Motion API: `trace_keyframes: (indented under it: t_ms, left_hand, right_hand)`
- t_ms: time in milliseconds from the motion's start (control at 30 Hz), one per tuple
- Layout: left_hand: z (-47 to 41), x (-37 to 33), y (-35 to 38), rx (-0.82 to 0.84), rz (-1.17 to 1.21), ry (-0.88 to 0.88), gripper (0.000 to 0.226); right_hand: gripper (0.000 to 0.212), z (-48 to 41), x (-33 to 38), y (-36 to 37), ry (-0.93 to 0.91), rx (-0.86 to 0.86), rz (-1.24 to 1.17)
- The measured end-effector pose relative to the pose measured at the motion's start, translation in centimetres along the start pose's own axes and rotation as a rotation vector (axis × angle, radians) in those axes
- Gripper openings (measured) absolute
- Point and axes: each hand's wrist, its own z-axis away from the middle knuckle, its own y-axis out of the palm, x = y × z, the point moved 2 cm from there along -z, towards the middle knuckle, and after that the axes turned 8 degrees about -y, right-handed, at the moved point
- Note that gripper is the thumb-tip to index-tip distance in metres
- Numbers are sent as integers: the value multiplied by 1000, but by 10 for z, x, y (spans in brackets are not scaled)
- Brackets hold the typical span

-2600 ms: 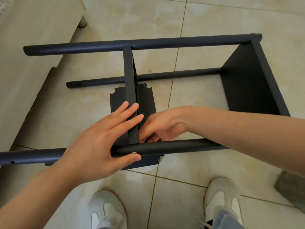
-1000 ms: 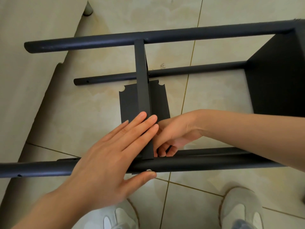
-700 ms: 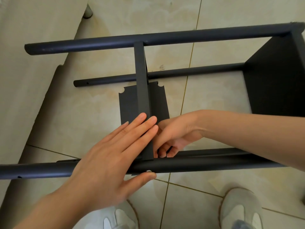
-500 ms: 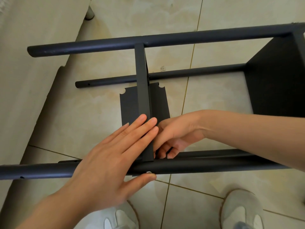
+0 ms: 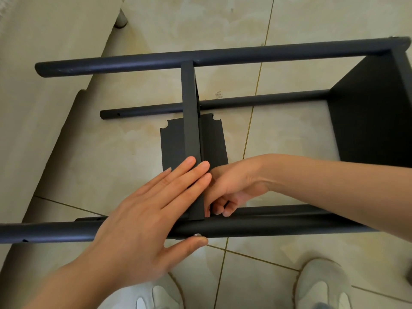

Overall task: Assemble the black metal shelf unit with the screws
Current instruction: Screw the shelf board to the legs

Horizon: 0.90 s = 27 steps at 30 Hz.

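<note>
The black metal shelf unit lies on its side on the tiled floor, with a far tube [image 5: 223,58], a thin lower tube [image 5: 256,101] and a near tube [image 5: 267,226]. A middle shelf panel [image 5: 190,121] stands on edge between the far and near tubes. My left hand [image 5: 145,217] lies flat with straight fingers on the panel's near end, thumb under the near tube beside a silver screw head [image 5: 197,235]. My right hand [image 5: 229,188] reaches in from the right, fingers curled behind the panel just above the near tube; what they hold is hidden.
An end shelf panel [image 5: 374,112] closes the frame at the right. A loose black panel [image 5: 171,141] with notched corners lies flat on the floor under the frame. Beige furniture with a round leg [image 5: 121,21] stands at the left. My white shoes [image 5: 323,286] are below the near tube.
Both hands stay in place at the joint of middle panel and near tube. The view has shifted slightly; the right fingers keep working behind the panel.
</note>
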Motion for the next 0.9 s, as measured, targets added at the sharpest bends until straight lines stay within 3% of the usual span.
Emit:
trace_keyframes:
  t_ms: [167, 533, 733, 900]
  left_hand:
    - [0, 0, 0, -1, -20, 4, 84]
    - [0, 0, 1, -8, -25, 13, 83]
    - [-1, 1, 2, -12, -9, 11, 83]
    - [0, 1, 2, -15, -11, 8, 83]
  right_hand:
    - [7, 7, 0, -4, -31, 55, -103]
    - [21, 0, 3, 0, -51, -3, 8]
    - [7, 9, 3, -5, -65, 39, -41]
    - [10, 7, -1, -2, -115, -3, -48]
